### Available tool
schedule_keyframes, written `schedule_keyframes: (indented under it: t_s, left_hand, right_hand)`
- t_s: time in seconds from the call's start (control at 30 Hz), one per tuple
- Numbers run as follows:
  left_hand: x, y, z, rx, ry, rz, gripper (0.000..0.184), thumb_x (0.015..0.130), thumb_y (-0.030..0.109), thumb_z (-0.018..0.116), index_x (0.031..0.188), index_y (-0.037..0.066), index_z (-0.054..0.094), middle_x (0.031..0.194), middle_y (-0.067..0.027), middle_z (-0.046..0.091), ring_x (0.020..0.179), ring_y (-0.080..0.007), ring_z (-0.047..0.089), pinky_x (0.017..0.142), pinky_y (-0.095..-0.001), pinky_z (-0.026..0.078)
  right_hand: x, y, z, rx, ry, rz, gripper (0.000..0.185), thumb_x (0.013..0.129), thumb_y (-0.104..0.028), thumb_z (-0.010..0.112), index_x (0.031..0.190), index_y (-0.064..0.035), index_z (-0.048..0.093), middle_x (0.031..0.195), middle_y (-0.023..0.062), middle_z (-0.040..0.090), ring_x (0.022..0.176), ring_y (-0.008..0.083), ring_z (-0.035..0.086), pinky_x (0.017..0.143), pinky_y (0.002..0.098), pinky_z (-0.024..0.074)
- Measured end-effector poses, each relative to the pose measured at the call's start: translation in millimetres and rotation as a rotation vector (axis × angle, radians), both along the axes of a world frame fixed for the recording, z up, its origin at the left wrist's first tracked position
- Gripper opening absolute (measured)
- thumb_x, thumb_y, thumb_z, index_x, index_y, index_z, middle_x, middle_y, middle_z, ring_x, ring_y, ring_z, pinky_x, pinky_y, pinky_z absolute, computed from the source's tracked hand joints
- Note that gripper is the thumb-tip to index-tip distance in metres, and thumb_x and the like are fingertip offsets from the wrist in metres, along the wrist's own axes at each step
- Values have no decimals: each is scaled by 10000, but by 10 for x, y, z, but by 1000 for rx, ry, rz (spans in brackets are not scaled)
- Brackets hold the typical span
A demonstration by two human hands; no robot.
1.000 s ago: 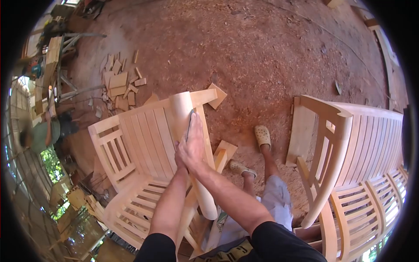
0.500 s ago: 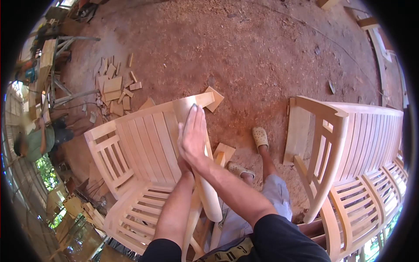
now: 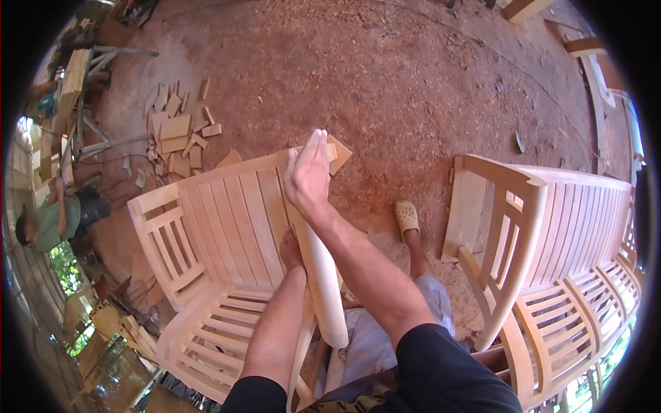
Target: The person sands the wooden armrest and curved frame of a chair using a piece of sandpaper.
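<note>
A pale wooden chair [image 3: 231, 220] with a slatted back and seat stands in front of me, its rounded armrest [image 3: 323, 296] running towards me. My right hand [image 3: 310, 172] lies over the armrest's far end, fingers stretched out and close together. Its palm side is hidden, so anything beneath it cannot be made out. Lower down, my left hand [image 3: 290, 252] touches the inner side of the same armrest; its fingers are mostly hidden.
A long slatted bench [image 3: 571, 234] stands at the right. Wood offcuts [image 3: 175, 131] lie on the dirt floor [image 3: 385, 82] at the upper left. At the far left is another person [image 3: 58, 217] beside a workbench [image 3: 72, 76]. My foot in a beige clog [image 3: 407, 215] is between chair and bench.
My right hand has slid to the armrest's far end and come apart from my left hand, which now rests lower. The view has shifted slightly.
</note>
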State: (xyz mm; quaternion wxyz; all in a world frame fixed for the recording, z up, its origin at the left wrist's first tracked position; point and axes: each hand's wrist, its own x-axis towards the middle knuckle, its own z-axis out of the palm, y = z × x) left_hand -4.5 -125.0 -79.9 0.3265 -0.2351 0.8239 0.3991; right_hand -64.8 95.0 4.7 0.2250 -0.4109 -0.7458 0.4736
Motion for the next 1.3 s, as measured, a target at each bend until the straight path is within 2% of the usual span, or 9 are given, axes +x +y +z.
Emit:
schedule_keyframes:
  t_s: [0.17,0.27,0.33,0.53,0.63,0.8,1.0,1.2,1.3]
  left_hand:
    - [158,-44,-402,268,241,222,565,1061,474,410,1096,19,744,990,-143,757,929,-258,714,846,-408,542]
    - [16,343,400,-118,82,-101,574,1068,475,422,1112,-3,737,1018,-138,759,945,-243,716,856,-396,546]
    - [14,329,403,-93,77,-60,575,1070,481,421,1118,4,739,1027,-136,762,954,-245,714,863,-395,542]
    - [46,198,163,-149,205,-182,573,1066,482,421,1117,11,743,1044,-142,768,974,-258,709,884,-403,532]
    - [13,333,399,-173,50,-102,571,1058,492,453,1159,12,745,1093,-142,773,1015,-244,706,909,-387,529]
    - [116,-401,-716,83,201,-31,597,1049,515,440,1162,15,746,1088,-180,766,1007,-310,709,890,-423,519]
    - [11,50,-20,-128,64,-89,619,1042,539,424,1176,17,729,1083,-216,754,1032,-359,706,907,-457,519]
    - [60,-33,-138,-211,304,-313,628,1039,539,397,1126,9,722,1081,-243,742,1029,-391,701,899,-484,501]
    - [32,53,-37,-180,151,-149,636,1036,545,394,1130,7,718,1102,-245,739,1050,-396,695,920,-481,497]
  right_hand:
    - [393,-338,127,244,-63,124,691,1031,-140,560,1511,230,228,1517,481,311,1436,600,336,1213,580,307]
    - [112,-79,3,125,-12,61,703,1028,-143,562,1499,251,219,1517,491,296,1438,625,311,1212,611,291]
    - [-17,68,22,-45,-21,28,712,1029,-152,560,1495,259,213,1514,493,297,1437,631,306,1212,616,288]
    - [524,-397,236,241,-173,234,706,1041,-174,550,1502,247,220,1506,506,307,1423,631,338,1205,604,315]
    - [27,-28,-16,253,9,27,697,1039,-159,548,1506,242,221,1498,509,318,1407,649,346,1201,628,307]
    - [301,-201,121,296,-91,172,701,1032,-145,557,1509,240,218,1509,499,309,1414,637,348,1203,620,308]
    - [89,-64,-8,283,35,95,704,1029,-154,542,1533,209,211,1560,477,240,1460,634,262,1211,657,246]
    - [485,-346,154,281,-130,288,697,1041,-169,533,1528,212,212,1558,482,233,1459,630,264,1219,621,260]
    - [342,-196,95,248,-70,226,695,1051,-177,531,1523,219,211,1546,490,245,1447,633,289,1212,611,287]
